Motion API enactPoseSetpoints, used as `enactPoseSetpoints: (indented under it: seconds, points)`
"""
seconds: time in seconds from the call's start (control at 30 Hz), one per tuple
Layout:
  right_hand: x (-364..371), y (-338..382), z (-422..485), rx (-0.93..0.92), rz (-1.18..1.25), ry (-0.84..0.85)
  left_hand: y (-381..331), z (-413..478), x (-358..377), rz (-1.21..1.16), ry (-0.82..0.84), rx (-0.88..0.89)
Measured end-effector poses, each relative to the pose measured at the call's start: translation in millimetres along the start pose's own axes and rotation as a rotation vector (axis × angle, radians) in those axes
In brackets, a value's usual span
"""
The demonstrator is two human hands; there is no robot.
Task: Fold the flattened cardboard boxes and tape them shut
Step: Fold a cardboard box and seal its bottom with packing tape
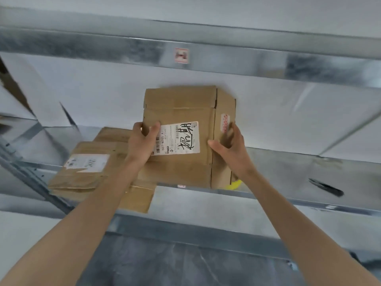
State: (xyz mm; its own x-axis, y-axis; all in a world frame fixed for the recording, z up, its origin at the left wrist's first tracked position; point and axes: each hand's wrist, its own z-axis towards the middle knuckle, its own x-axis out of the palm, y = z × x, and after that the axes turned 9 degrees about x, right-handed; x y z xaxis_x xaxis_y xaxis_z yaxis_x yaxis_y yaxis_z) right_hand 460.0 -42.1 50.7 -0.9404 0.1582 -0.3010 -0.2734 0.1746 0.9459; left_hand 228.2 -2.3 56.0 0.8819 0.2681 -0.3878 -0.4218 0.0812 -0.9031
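The cardboard box (181, 104) is folded up into a box shape and sits in the middle, held between 2 hands above the front edge of a metal shelf (288, 168); I cannot tell if its bottom rests on the shelf or hangs just over it. The left hand (142, 143) grips the box's left edge, with the thumb on the front by a white label (181, 139) that has black writing. The right hand (231, 145) holds the right corner, thumb on the front and fingers spread on the side, next to a red sticker (225, 122). A bit of something yellow (235, 185) peeks out under the box's right corner. To the left, a pile of flat boxes (82, 172) lies on the shelf, partly behind the left arm. A thin black thing (325, 187), too blurry to name, lies on the shelf far off to the right
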Motion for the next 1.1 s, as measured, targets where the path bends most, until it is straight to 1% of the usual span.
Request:
enactPoseSetpoints:
  seconds: [0.13,0.3,0.43,0.53,0.6,0.7,0.8,0.93,1.03,1.1]
  points:
    - [-90.2,-29.2,4.0,0.027,0.004,0.117,-35.1,-40.1,73.8,0.001,-0.040,0.078]
    - [-193.1,-47.7,12.2,0.036,-0.004,0.171,-84.1,-81.1,160.4,-0.053,-0.068,0.138]
    - [-243.2,-58.1,11.8,-0.017,0.104,0.220,-112.7,-106.3,213.9,-0.055,-0.027,0.223]
    - [-259.1,-72.3,13.7,-0.023,0.103,0.174,-122.9,-121.1,239.7,-0.126,0.002,0.242]
    - [-266.0,-76.6,9.8,-0.045,0.056,0.156,-124.1,-126.6,246.8,-0.192,0.010,0.244]
    - [-271.8,-78.9,1.5,-0.094,0.000,0.078,-127.4,-136.2,250.0,-0.251,0.053,0.269]
    - [-273.9,-87.4,-2.6,-0.135,0.030,0.049,-126.8,-145.8,252.7,-0.246,0.064,0.300]
    - [-275.4,-95.7,-11.7,-0.091,0.037,0.001,-117.7,-153.3,250.4,-0.192,0.041,0.271]
    - [-273.0,-97.0,-11.6,-0.062,0.126,-0.100,-117.7,-146.7,248.6,-0.157,0.065,0.220]
    - [-268.9,-93.5,-8.1,-0.050,0.132,-0.175,-119.2,-137.2,250.4,-0.144,0.066,0.173]
